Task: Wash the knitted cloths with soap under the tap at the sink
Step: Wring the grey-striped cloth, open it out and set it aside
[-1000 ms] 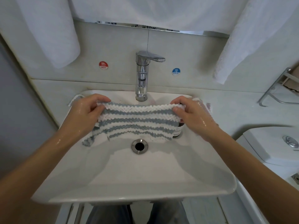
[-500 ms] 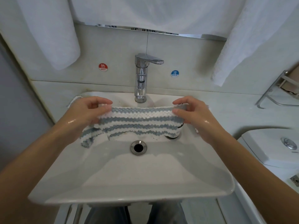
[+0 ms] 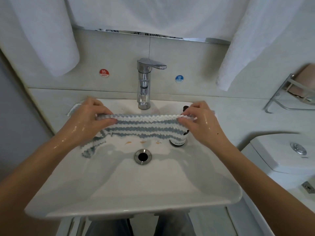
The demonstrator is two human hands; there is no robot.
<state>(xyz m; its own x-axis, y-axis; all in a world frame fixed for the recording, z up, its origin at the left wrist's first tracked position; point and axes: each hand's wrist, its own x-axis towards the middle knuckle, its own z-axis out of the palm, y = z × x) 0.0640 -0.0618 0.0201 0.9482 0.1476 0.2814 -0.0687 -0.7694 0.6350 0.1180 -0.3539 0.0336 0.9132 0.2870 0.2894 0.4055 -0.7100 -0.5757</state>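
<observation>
Your left hand (image 3: 88, 118) and right hand (image 3: 201, 121) each pinch a top corner of the striped knitted cloth (image 3: 144, 128), thumbs in front and fingers curled behind its upper edge. The cloth is stretched flat between your 2 grips, hanging below them over the back of the sink (image 3: 136, 193), just in front of the tap (image 3: 144, 82) spout and above the drain (image 3: 142, 156). Its lower left corner droops down past your left wrist toward the basin. Both hands look wet. A dark soap bottle (image 3: 179, 142) stands in the basin behind the cloth's right end, partly hidden by it. A 2nd knitted cloth (image 3: 73, 109) peeks out on the rim behind your left hand.
</observation>
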